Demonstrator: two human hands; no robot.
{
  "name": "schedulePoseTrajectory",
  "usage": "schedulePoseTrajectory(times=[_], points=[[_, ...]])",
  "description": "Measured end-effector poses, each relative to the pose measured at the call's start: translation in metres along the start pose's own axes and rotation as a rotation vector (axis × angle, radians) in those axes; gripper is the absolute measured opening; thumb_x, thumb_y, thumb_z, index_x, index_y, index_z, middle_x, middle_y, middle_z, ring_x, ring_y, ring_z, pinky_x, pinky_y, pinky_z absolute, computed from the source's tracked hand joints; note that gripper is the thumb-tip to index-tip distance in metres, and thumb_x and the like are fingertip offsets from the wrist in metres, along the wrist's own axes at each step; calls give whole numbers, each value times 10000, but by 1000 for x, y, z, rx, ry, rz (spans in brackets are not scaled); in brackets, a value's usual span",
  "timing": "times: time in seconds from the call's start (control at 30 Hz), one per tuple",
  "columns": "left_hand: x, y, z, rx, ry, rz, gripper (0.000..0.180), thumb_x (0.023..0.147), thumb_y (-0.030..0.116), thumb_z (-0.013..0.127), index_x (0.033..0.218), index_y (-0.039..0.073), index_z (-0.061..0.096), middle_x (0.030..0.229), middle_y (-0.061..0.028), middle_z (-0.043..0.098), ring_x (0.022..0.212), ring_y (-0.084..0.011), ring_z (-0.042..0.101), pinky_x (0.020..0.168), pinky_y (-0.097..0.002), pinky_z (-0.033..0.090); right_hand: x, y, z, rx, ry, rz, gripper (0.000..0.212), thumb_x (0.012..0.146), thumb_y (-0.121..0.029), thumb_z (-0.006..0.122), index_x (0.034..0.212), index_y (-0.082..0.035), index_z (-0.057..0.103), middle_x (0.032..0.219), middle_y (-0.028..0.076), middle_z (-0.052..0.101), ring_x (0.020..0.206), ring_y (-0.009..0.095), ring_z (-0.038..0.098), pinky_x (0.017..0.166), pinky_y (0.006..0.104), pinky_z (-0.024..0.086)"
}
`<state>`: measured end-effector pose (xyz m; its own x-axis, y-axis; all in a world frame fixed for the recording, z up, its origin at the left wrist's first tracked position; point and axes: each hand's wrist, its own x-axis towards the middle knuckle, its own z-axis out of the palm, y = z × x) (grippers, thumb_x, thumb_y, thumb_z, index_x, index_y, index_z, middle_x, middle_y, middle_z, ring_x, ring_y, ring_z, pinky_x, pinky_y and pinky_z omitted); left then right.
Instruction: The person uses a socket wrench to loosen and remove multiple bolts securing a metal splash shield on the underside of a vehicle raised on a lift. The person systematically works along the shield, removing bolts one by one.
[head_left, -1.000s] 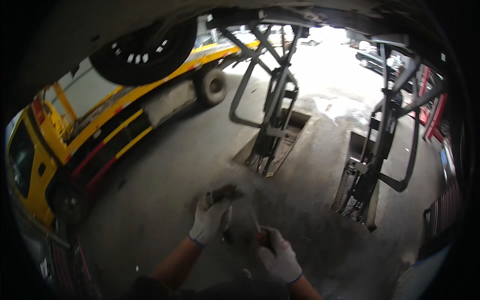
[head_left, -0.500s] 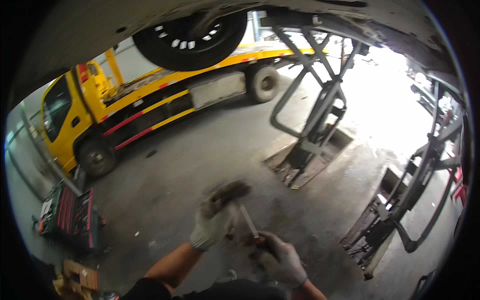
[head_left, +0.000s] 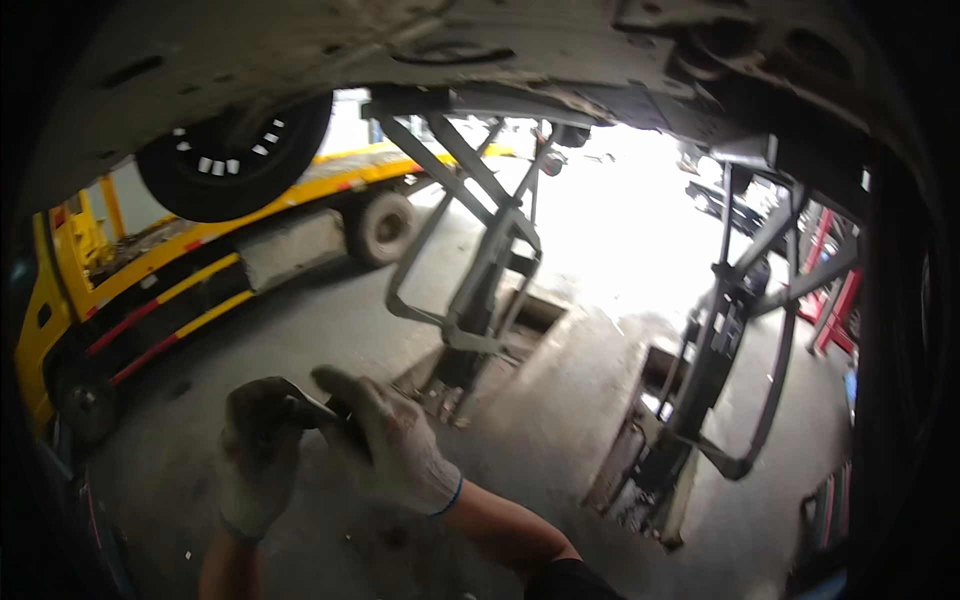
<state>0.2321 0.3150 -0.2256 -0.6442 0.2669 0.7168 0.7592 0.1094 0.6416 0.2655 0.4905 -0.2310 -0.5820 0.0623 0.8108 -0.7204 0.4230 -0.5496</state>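
Observation:
Both my hands wear pale work gloves with dark, dirty fingers and are raised close together at the lower left. My right hand (head_left: 400, 445) is closed around a screwdriver, its handle mostly hidden in the grip. The screwdriver's metal shaft (head_left: 316, 410) runs left toward my other hand. My left hand (head_left: 258, 455) has its fingers curled in at the shaft's far end; blur and dark shadow hide what lies between them.
Overhead spreads a raised vehicle's underside (head_left: 330, 50), with a wheel (head_left: 235, 165) at left. Two scissor lift legs (head_left: 490, 260) (head_left: 725, 320) rise from floor pits. A yellow flatbed truck (head_left: 150, 290) stands at left. Red metal stands (head_left: 835, 300) are at right.
The view has swung right and up, so truck and lift legs sit further left. My hands have come up and closer together. The screwdriver's red handle, visible earlier, is now covered.

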Motion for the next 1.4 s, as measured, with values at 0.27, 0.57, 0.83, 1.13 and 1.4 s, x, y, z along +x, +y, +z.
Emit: schedulePoseTrajectory(times=[0.27,0.57,0.83,1.13,1.4], points=[[77,82,-26,652,80,529,395,870,65,710,1247,31,596,1247,-115,662,909,-242,721,723,-353,563,98,-53,-29,-400,115,-600,368,785,-116,755,1144,-116,676,956,95,666,766,304,688,636,415,557],[128,137,-63,674,562,764,179,986,195,643,1058,34,680,812,-70,712,671,-132,705,552,-257,541,192,-113,-10,-217,334,-993,203,911,-203,701,1054,-61,679,948,123,696,719,281,708,593,379,568],[161,172,-76,666,758,851,229,952,98,670,1177,80,704,906,-33,677,665,-92,646,539,-250,520,171,-116,-1,-99,197,-605,168,1005,-151,594,1055,-27,696,789,75,682,611,145,625,543,287,473],[167,185,-64,309,750,736,167,978,124,664,1133,80,706,774,-14,638,571,-97,602,492,-254,494,160,-111,-10,-147,119,-475,234,1032,-206,568,1082,-30,715,771,57,674,585,91,605,540,267,458],[185,162,-74,586,854,998,156,971,189,652,1077,75,664,834,-33,659,644,-97,620,525,-281,463,159,-116,-9,-56,130,-426,175,991,-181,624,944,-16,659,714,146,603,607,261,592,585,379,452]])
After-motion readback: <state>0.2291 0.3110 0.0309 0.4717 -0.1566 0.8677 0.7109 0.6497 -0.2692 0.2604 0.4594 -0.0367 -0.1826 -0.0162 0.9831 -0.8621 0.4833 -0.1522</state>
